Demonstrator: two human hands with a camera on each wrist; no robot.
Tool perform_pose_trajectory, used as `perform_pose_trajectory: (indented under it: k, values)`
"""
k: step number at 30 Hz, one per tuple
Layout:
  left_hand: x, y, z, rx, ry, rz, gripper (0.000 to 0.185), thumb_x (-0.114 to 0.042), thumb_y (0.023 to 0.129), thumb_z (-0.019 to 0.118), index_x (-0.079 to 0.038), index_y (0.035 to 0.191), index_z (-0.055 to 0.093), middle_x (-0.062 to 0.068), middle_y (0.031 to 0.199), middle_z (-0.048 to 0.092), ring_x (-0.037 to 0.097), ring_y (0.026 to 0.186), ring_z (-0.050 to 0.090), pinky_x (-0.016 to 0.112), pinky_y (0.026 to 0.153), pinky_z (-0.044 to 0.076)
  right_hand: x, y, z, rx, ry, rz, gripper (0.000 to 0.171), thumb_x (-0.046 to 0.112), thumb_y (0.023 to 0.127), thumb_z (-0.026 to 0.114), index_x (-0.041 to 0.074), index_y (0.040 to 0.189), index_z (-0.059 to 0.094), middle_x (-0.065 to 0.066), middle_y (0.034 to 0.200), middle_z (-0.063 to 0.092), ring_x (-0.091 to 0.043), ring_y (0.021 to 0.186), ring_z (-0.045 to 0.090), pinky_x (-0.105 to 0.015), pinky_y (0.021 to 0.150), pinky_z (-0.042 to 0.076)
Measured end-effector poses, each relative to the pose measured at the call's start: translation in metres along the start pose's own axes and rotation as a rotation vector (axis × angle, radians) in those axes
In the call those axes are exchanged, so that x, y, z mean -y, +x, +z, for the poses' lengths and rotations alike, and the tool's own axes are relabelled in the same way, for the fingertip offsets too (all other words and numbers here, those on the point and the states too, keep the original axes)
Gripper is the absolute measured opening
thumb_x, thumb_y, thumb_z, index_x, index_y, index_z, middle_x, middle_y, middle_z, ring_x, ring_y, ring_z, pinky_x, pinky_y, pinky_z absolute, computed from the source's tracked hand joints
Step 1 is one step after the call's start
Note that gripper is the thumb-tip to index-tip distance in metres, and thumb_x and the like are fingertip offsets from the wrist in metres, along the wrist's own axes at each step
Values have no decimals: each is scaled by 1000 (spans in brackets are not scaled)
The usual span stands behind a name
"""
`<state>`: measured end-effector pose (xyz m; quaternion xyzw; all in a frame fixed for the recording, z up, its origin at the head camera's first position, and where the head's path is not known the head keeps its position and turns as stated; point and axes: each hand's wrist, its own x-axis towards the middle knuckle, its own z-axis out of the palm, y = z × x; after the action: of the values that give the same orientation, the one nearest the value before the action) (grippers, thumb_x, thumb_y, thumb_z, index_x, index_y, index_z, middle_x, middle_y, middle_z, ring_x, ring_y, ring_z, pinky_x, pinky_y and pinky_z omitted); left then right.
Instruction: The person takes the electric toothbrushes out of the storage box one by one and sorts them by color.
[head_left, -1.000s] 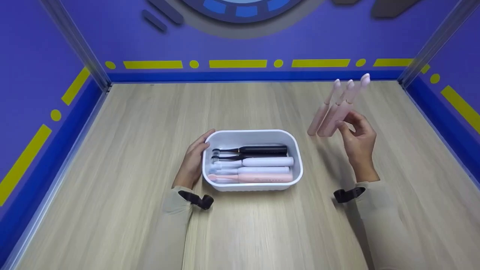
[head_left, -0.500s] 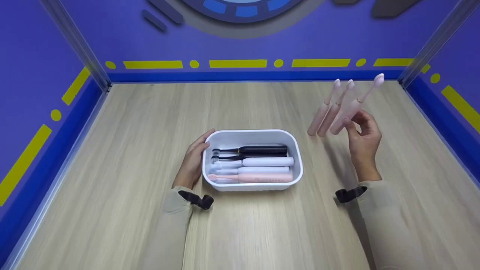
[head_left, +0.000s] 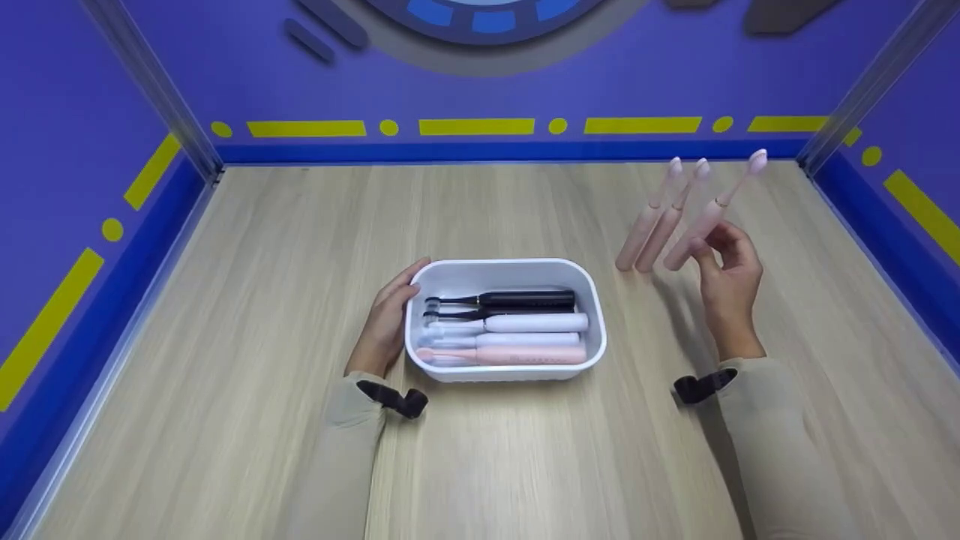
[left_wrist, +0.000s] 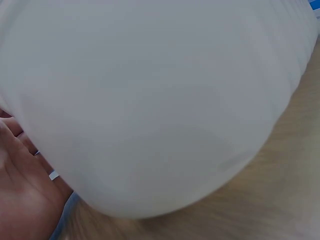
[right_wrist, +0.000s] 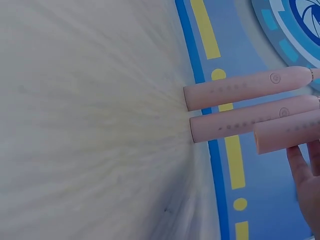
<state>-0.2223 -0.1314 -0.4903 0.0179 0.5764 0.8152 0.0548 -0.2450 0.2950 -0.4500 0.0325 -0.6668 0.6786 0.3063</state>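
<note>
The right hand (head_left: 729,285) pinches a pink toothbrush (head_left: 702,223), tilted beside two standing brushes (head_left: 660,236), perhaps to avoid knocking them, while the left hand (head_left: 384,326), fingers extended, rests against the white bin (head_left: 502,374), likely steadying it.

fingers (left_wrist: 27,143) partly behind white tub (left_wrist: 145,110)
</note>
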Motion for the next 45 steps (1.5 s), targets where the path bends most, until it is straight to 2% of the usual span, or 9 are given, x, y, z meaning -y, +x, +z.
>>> perform_pose_trajectory:
  k: [6,13,20,26,30,40,45]
  values:
    - [1,1,-1,0,6,9,50,-4,96,32,3,145,36,15,155,33,23,146,26,34,121,19,-7,4,0,7,-6,25,27,0,87,64,4,114,61,-3,106,60,-16,103,57,-18,86,49]
    - [0,0,1,-8,1,3,50,-4,96,32,2,145,37,14,155,33,23,145,26,34,121,19,-14,8,0,6,-4,76,26,-1,87,64,6,112,60,-3,106,59,-15,103,56,-16,81,51]
    - [-1,0,1,-11,1,-8,49,-4,97,32,1,145,37,12,155,34,22,145,27,34,121,20,-18,12,0,-10,72,167,27,-1,87,64,4,114,59,-6,107,57,-16,102,55,-15,79,53]
    - [-1,0,1,-22,18,-27,48,-6,97,34,-4,145,41,7,154,35,17,145,28,32,120,21,-19,15,0,-7,45,245,30,1,88,63,6,116,57,-4,109,57,-13,103,55,-13,80,53]
    - [-1,-1,1,-18,10,-20,48,-6,97,34,-3,145,39,8,155,34,18,145,27,32,120,21,-22,16,-1,11,26,256,31,1,89,61,5,119,56,-3,109,56,-13,103,55,-13,81,53]
    - [0,1,1,-6,-16,-5,49,-4,97,32,2,145,37,13,155,33,22,146,26,35,121,20,-19,16,-2,61,-117,298,34,3,92,58,3,126,53,2,111,56,-11,108,53,-12,84,51]
    - [0,1,1,-9,-14,-6,48,-5,97,33,2,145,38,13,154,34,22,145,27,34,121,20,-14,14,0,63,-113,321,34,2,92,58,4,125,53,2,110,56,-11,106,53,-11,83,51]
